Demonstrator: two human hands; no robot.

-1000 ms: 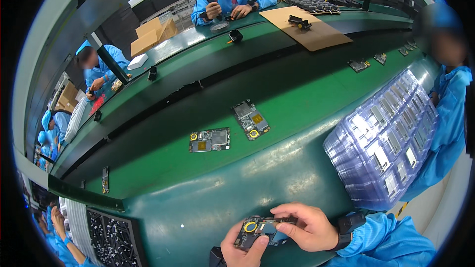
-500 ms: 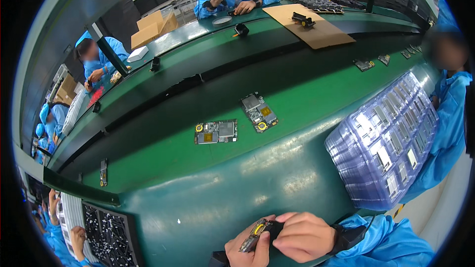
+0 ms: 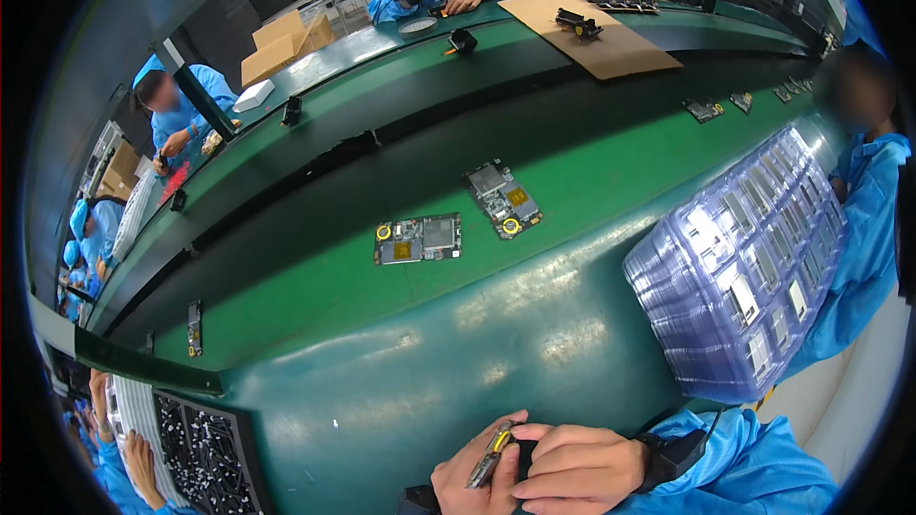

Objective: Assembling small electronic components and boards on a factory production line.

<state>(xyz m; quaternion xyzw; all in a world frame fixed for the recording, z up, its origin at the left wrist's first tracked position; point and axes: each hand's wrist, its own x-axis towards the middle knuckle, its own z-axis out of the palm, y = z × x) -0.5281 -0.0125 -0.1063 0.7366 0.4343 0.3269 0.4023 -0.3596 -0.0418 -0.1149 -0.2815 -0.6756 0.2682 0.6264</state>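
Observation:
Low in the picture, my left hand point(image 3: 460, 483) pinches a small circuit board point(image 3: 489, 461) between thumb and fingers. The board is tilted nearly on edge, and a yellow ring shows on it. My right hand point(image 3: 590, 465) is at the board's right side, fingers curled together and thumb and forefinger close to its upper end. What those fingers hold, if anything, is hidden. Ahead on the green belt lie two more circuit boards, one lengthwise point(image 3: 441, 233) and one slanted point(image 3: 488, 179), each with a yellow ring.
A stack of clear plastic trays point(image 3: 658, 324) with metallic parts stands at right, beside a person in blue. A black box of small dark parts point(image 3: 212, 448) sits at lower left. More boards point(image 3: 704, 111) lie far right on the belt point(image 3: 592, 172). Other people work across the line.
My right hand has shifted slightly left and down against the board. The dark piece seen between my hands earlier no longer shows. The view has tilted a little.

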